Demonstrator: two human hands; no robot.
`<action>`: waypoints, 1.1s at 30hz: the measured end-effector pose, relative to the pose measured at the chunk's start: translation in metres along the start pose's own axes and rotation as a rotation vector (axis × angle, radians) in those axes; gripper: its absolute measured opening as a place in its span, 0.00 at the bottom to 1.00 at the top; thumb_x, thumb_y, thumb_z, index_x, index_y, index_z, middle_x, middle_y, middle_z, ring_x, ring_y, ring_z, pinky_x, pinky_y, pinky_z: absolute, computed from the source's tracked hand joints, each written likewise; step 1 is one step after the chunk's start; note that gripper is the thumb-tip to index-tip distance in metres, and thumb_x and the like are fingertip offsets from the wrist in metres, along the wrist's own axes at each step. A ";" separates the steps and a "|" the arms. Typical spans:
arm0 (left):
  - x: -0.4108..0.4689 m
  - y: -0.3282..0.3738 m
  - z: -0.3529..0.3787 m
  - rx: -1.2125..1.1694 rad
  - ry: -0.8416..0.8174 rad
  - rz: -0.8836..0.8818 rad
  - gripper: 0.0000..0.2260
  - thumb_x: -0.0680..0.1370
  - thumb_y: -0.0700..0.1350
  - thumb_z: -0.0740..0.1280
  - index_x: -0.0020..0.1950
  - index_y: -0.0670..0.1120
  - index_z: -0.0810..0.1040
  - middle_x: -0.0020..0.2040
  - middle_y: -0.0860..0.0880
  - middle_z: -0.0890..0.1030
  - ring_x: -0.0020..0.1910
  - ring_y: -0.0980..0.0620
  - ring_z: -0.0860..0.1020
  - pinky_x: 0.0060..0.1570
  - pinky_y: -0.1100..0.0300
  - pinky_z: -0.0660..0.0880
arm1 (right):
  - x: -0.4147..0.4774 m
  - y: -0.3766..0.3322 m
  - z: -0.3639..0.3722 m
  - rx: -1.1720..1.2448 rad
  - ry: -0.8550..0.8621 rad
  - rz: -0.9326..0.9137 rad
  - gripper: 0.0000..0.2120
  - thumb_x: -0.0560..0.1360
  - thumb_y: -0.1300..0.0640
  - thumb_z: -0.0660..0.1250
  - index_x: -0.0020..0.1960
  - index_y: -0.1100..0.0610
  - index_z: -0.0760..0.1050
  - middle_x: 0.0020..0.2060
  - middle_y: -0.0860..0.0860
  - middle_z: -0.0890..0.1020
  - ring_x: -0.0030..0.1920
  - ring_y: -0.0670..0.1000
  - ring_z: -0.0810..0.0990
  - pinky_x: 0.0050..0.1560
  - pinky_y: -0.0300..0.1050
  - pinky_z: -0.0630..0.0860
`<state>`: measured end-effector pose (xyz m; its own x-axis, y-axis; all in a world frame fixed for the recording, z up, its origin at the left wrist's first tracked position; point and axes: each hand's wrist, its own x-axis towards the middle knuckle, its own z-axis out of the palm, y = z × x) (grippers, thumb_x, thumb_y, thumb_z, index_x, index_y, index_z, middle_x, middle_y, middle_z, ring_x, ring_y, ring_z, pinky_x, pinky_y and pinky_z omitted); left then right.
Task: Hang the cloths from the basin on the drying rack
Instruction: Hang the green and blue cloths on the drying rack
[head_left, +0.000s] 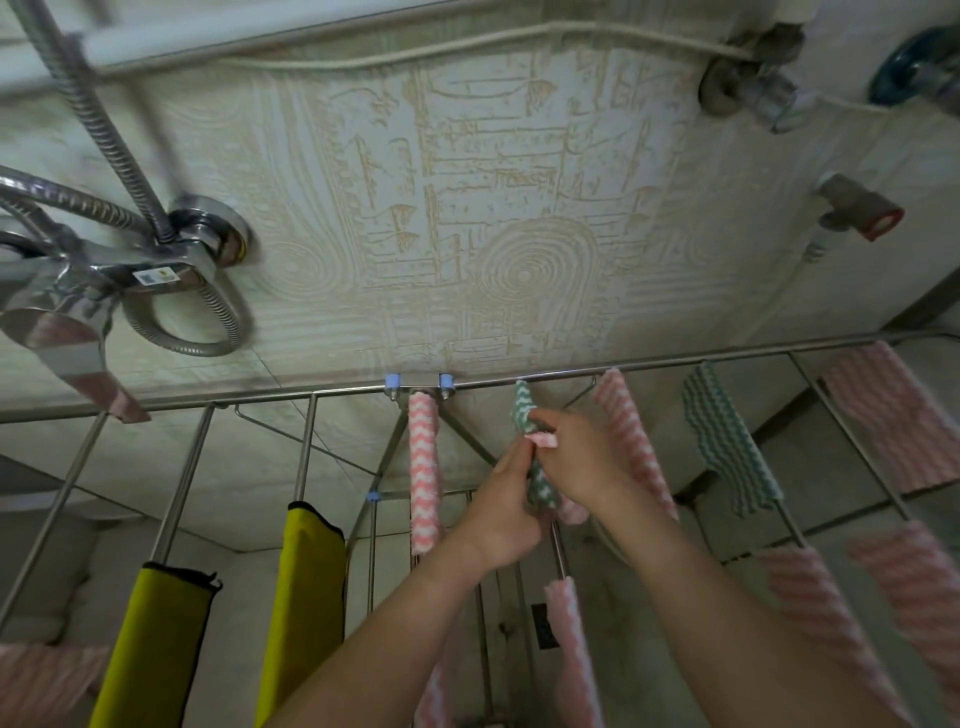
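Just below centre, toward 5 o'clock, two hands meet on one rod of the drying rack (675, 362). The left hand (506, 514) and right hand (582, 462) both pinch a green zigzag cloth (523, 405) draped there. A pink cloth (423, 467) hangs at their 9 o'clock. Left bunched and uneven, the green cloth could slip off once released.

Grn/wht zigzag cloth (543, 491), pink/wht zigzag cloths (423, 467), yellow blk-trimmed cloths (301, 597), silver rack (306, 447).

Left grip (506, 512) beside right grip (576, 457), fingers curled.
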<state>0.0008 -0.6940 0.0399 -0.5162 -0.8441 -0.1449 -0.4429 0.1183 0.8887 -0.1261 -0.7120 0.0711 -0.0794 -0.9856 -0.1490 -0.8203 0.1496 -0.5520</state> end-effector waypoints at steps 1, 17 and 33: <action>0.000 -0.002 0.001 -0.003 -0.003 0.000 0.34 0.72 0.38 0.69 0.74 0.51 0.59 0.67 0.53 0.69 0.65 0.56 0.69 0.67 0.58 0.68 | -0.001 0.000 -0.001 0.043 -0.022 0.013 0.17 0.76 0.59 0.62 0.64 0.51 0.76 0.56 0.55 0.80 0.53 0.54 0.79 0.53 0.48 0.76; -0.066 0.056 -0.053 -0.622 -0.028 -0.093 0.23 0.73 0.57 0.70 0.63 0.47 0.77 0.59 0.50 0.81 0.60 0.53 0.78 0.63 0.56 0.72 | -0.062 -0.056 -0.079 1.713 -0.060 0.238 0.10 0.77 0.55 0.63 0.41 0.56 0.79 0.29 0.48 0.76 0.22 0.42 0.67 0.24 0.31 0.62; -0.175 0.053 -0.170 -0.312 0.323 0.095 0.08 0.77 0.40 0.66 0.54 0.46 0.81 0.43 0.54 0.83 0.43 0.61 0.80 0.44 0.70 0.74 | -0.116 -0.182 -0.006 1.761 -0.174 0.242 0.24 0.61 0.61 0.77 0.54 0.64 0.74 0.42 0.57 0.70 0.33 0.46 0.69 0.33 0.33 0.75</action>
<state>0.1921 -0.6291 0.1857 -0.2670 -0.9628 0.0422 -0.1376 0.0814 0.9871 0.0289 -0.6256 0.1941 0.0557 -0.9297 -0.3640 0.7218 0.2894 -0.6287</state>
